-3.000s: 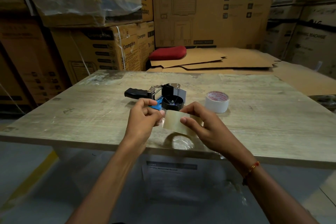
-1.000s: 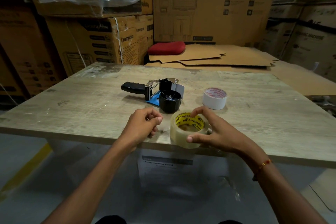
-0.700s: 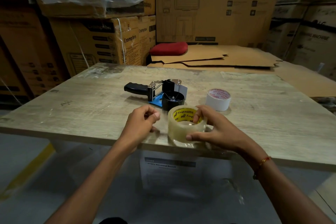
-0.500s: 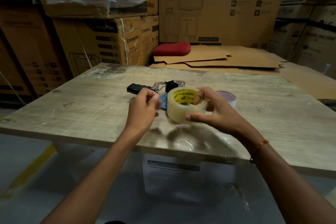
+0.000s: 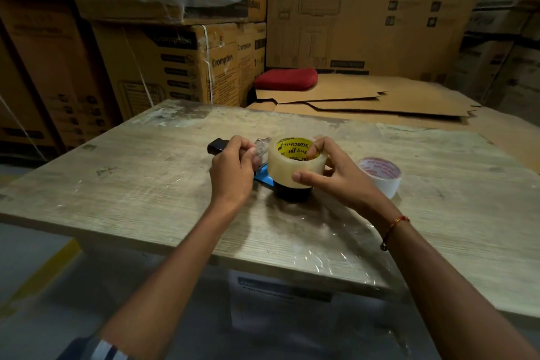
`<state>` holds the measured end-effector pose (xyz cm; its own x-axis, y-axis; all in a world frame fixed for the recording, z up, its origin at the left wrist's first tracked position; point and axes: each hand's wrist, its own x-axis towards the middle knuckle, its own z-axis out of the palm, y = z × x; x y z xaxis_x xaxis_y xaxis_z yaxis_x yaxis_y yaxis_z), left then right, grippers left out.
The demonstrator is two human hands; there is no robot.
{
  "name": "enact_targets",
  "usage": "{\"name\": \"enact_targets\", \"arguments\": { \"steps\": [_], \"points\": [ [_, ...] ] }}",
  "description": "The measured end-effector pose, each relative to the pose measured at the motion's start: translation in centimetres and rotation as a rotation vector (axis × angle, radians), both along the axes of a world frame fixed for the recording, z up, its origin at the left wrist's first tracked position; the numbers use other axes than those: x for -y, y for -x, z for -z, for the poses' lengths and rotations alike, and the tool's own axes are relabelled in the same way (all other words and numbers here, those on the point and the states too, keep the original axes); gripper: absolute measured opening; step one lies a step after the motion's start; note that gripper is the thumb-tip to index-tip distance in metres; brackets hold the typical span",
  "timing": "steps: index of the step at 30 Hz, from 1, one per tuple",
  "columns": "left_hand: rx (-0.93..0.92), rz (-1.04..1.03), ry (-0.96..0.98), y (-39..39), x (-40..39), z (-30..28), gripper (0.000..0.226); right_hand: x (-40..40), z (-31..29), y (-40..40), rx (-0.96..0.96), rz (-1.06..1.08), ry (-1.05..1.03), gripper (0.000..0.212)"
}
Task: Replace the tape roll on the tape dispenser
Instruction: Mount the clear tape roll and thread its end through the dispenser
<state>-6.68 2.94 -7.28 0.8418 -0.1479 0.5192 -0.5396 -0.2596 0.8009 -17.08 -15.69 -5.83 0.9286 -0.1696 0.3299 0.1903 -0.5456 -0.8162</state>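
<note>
A clear tape roll [image 5: 287, 168] with a yellow printed core sits partly down over the black hub [image 5: 292, 193] of the tape dispenser [image 5: 217, 145], which lies on its side on the wooden table [image 5: 131, 193]. My right hand [image 5: 330, 175] grips the roll, thumb on its outer face and fingers inside the core. My left hand [image 5: 232, 171] is curled over the dispenser's metal frame next to its black handle. Only the blue plate, the hub's base and the handle end show.
A white roll [image 5: 381, 175] with a red printed core stands on the table right of my right hand. Flattened cardboard sheets [image 5: 365, 96] and a red cushion [image 5: 285, 79] lie behind the table. Stacked cartons wall the back and left.
My right hand lifted the clear roll off the table's near edge, carried it forward and set it over the dispenser's hub. My left hand moved forward onto the dispenser.
</note>
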Motion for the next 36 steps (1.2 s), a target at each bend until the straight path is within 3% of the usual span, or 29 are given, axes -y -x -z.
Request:
{"name": "enact_targets", "arguments": {
  "steps": [5, 10, 14, 18, 21, 31, 36],
  "points": [
    [-0.016, -0.008, 0.022, -0.2, 0.0, 0.9, 0.012, 0.3, 0.4, -0.1, -0.044, -0.024, -0.032, 0.041],
    [-0.061, -0.041, 0.031, 0.8, -1.1, 1.5, 0.01, 0.2, 1.3, 0.1, -0.025, -0.062, -0.167, 0.059],
    [-0.16, 0.149, 0.064, 3.7, -1.3, 1.2, 0.035, 0.2, 1.1, 0.2, -0.012, -0.058, -0.148, 0.074],
    [-0.297, 0.364, -0.034, 3.6, -0.9, 1.5, 0.087, 0.1, 1.1, 0.2, -0.019, -0.047, -0.121, 0.086],
    [-0.359, 0.443, -0.016, 2.7, -0.9, 2.0, 0.102, 0.2, 1.2, 0.1, -0.041, -0.028, -0.096, 0.092],
    [-0.341, 0.46, -0.045, 2.1, -1.0, 2.0, 0.07, 0.6, 1.8, 0.0, -0.079, -0.035, -0.049, 0.098],
    [-0.333, 0.437, -0.092, 1.8, -0.9, 2.6, 0.066, 0.9, 2.2, -0.1, -0.158, -0.032, 0.04, 0.097]
  ]
}}
